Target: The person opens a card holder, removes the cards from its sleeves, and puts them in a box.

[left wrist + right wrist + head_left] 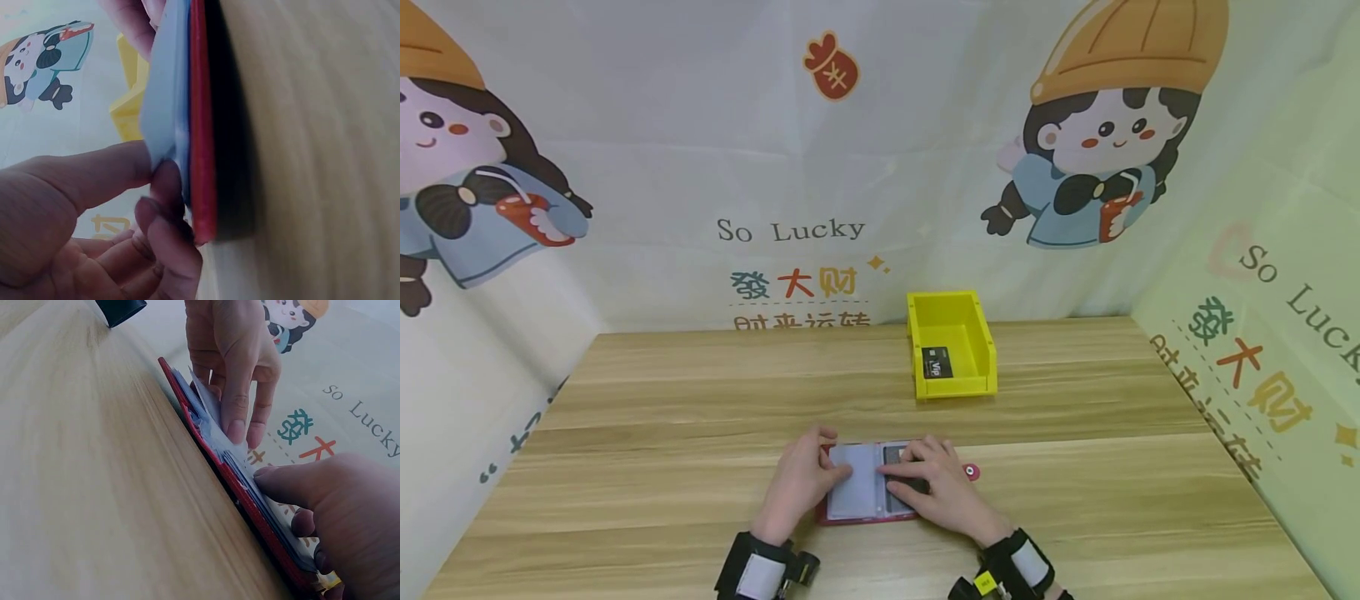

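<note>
Red booklet [867,493] lies open on the surface [662,467] at six o'clock; I see the left hand [797,485] pinch a page [164,94], the right hand [938,492] rest spread on the other half.

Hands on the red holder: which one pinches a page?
The left hand, pinching a pale page by its edge between thumb and finger. The right hand instead rests on the other side of the open red holder.
</note>
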A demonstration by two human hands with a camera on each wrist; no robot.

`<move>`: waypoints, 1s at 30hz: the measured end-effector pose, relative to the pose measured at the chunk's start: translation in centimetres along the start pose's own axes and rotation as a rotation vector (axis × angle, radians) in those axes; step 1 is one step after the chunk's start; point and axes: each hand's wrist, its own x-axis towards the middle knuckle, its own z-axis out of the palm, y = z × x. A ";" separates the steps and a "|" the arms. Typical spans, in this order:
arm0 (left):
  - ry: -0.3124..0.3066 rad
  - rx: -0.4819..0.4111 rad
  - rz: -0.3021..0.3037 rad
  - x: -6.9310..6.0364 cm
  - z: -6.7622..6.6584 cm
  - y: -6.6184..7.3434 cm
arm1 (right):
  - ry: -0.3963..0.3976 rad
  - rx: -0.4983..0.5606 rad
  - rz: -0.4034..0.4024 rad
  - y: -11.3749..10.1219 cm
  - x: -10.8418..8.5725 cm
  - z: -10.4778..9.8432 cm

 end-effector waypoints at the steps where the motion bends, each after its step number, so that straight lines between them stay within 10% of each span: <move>1: -0.002 0.003 -0.004 0.0 0.1 0.0 | 0.000 -0.001 0.002 0.0 0.0 0.0; 12: 0.096 0.203 0.201 -0.4 1.4 0.9 | 0.073 0.049 0.011 0.1 0.0 0.2; 18: 0.003 0.167 0.371 -0.4 2.4 1.0 | 0.158 0.134 0.004 0.5 0.1 0.3; 30: -0.076 0.123 0.286 -0.4 2.6 1.2 | 0.166 0.102 0.017 0.6 0.0 -0.1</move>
